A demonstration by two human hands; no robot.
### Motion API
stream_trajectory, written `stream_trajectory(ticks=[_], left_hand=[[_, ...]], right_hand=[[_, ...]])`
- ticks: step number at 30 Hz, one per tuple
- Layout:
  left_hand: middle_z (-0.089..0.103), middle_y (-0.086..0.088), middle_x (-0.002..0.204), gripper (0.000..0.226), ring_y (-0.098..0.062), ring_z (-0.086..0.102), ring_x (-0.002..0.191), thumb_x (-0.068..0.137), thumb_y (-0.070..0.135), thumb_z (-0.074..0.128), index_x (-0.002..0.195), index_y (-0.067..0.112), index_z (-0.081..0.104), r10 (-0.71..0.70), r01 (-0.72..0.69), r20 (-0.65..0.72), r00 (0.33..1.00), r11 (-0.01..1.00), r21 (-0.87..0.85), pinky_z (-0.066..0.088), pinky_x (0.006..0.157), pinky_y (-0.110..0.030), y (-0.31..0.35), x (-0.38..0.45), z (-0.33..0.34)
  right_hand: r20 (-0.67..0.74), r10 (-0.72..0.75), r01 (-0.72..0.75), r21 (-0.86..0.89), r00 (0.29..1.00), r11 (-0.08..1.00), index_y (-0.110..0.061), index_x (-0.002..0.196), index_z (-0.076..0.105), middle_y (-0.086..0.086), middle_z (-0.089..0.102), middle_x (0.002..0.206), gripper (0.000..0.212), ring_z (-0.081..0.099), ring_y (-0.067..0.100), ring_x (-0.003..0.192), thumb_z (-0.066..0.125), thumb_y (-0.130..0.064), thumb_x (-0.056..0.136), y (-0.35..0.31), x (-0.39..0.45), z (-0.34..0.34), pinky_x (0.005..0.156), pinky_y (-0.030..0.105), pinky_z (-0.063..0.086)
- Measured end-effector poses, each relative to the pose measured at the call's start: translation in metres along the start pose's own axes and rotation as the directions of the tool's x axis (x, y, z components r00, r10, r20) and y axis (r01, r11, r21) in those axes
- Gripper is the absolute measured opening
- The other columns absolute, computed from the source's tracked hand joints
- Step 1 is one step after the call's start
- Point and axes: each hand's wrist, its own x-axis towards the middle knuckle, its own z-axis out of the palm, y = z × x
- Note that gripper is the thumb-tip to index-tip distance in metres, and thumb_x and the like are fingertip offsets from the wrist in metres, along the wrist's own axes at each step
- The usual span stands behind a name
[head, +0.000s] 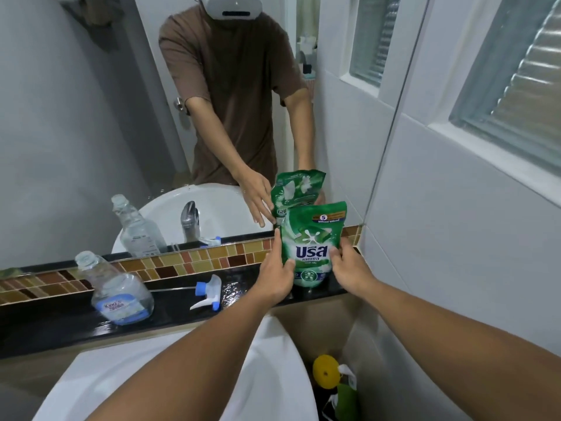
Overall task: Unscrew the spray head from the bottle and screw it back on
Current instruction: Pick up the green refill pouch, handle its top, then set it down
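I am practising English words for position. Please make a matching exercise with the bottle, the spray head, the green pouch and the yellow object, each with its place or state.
Things:
1. clear bottle
2. spray head
3. green pouch
4. yellow object

Places or states:
A. held upright by left hand and right hand
B. low down, right of the sink
C. lying on the dark ledge, detached
D. standing open, no cap

Pairs: 1-D, 2-C, 3-A, 4-B

The white round sink [267, 369] is mostly hidden under the two arms and cut off at the bottom edge. The left hand [274, 276] and right hand [349, 268] cover the sides of the green soap pouch [312, 241]. The small print on the clear plastic bottle [118, 290] is too blurry to read.
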Motion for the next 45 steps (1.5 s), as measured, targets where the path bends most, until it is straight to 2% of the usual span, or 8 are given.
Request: stream_trajectory(ticks=[9,14,21,28,35,41,43,45], left_hand=[[0.056,0.003,0.160,0.090,-0.023,0.057,0.143,0.105,0.004,0.052,0.173,0.047,0.011,-0.068,0.040,-0.106,0.992,0.967,-0.252,0.052,0.119,-0.051,-0.009,-0.028,-0.047],[0.067,0.001,0.150,0.068,-0.029,0.068,0.131,0.104,0.033,0.053,0.165,0.051,0.028,-0.129,0.061,-0.183,0.975,0.939,-0.337,0.056,0.113,-0.058,-0.023,-0.057,-0.085],[0.074,-0.004,0.136,0.041,-0.028,0.070,0.123,0.110,0.041,0.049,0.150,0.031,0.052,-0.196,0.110,-0.266,0.944,0.945,-0.308,0.055,0.112,-0.054,-0.042,-0.093,-0.138],[0.070,-0.008,0.135,0.059,-0.032,0.067,0.124,0.106,0.065,0.038,0.150,0.027,0.047,-0.265,0.145,-0.347,0.900,0.931,-0.335,0.053,0.111,-0.054,-0.051,-0.118,-0.168],[0.073,-0.013,0.131,0.060,-0.040,0.071,0.121,0.104,0.066,0.041,0.145,0.023,0.045,-0.319,0.158,-0.327,0.890,0.886,-0.436,0.057,0.108,-0.059,-0.052,-0.128,-0.195],[0.068,-0.017,0.141,0.066,-0.043,0.068,0.128,0.103,0.062,0.049,0.153,0.020,0.040,-0.301,0.135,-0.305,0.904,0.875,-0.465,0.057,0.110,-0.058,-0.050,-0.130,-0.219],[0.070,-0.014,0.135,0.062,-0.040,0.073,0.119,0.104,0.059,0.052,0.149,0.018,0.042,-0.315,0.137,-0.294,0.903,0.857,-0.498,0.065,0.097,-0.051,-0.054,-0.131,-0.225],[0.072,-0.012,0.129,0.054,-0.036,0.079,0.105,0.105,0.055,0.054,0.143,0.019,0.043,-0.337,0.141,-0.262,0.904,0.815,-0.562,0.069,0.072,-0.039,-0.056,-0.134,-0.231]], right_hand=[[-0.022,-0.076,0.077,0.068,0.997,0.995,-0.022,0.103,0.053,0.001,0.068,0.097,0.019,0.066,0.021,0.088,0.039,-0.033,0.107,-0.055,-0.028,0.037,0.070,0.037,0.053],[0.030,-0.107,0.102,0.147,0.994,0.984,-0.023,0.101,0.052,0.005,0.070,0.097,0.020,0.071,0.024,0.086,0.037,-0.036,0.108,-0.095,-0.052,0.068,0.076,0.054,0.060],[0.029,-0.194,0.192,0.057,0.981,0.980,-0.023,0.109,0.047,0.006,0.069,0.102,0.020,0.068,0.024,0.088,0.035,-0.039,0.107,-0.145,-0.084,0.109,0.079,0.052,0.057],[0.060,-0.276,0.281,-0.091,0.959,0.955,-0.025,0.113,0.042,0.003,0.070,0.093,0.024,0.068,0.023,0.080,0.030,-0.045,0.107,-0.190,-0.107,0.131,0.073,0.051,0.058],[0.072,-0.403,0.406,-0.279,0.912,0.870,-0.026,0.110,0.038,-0.002,0.066,0.084,0.025,0.065,0.020,0.071,0.025,-0.048,0.107,-0.232,-0.115,0.144,0.066,0.047,0.056],[0.073,-0.470,0.459,-0.388,0.880,0.799,-0.031,0.102,0.034,-0.003,0.063,0.081,0.021,0.061,0.024,0.070,0.024,-0.050,0.106,-0.265,-0.113,0.153,0.064,0.046,0.050],[0.111,-0.471,0.473,-0.402,0.875,0.784,-0.031,0.100,0.033,-0.002,0.064,0.080,0.022,0.061,0.025,0.071,0.025,-0.051,0.105,-0.276,-0.110,0.154,0.064,0.045,0.048],[0.144,-0.474,0.488,-0.420,0.868,0.765,-0.030,0.098,0.035,-0.001,0.064,0.080,0.024,0.061,0.024,0.072,0.027,-0.052,0.105,-0.287,-0.106,0.154,0.061,0.043,0.044]])
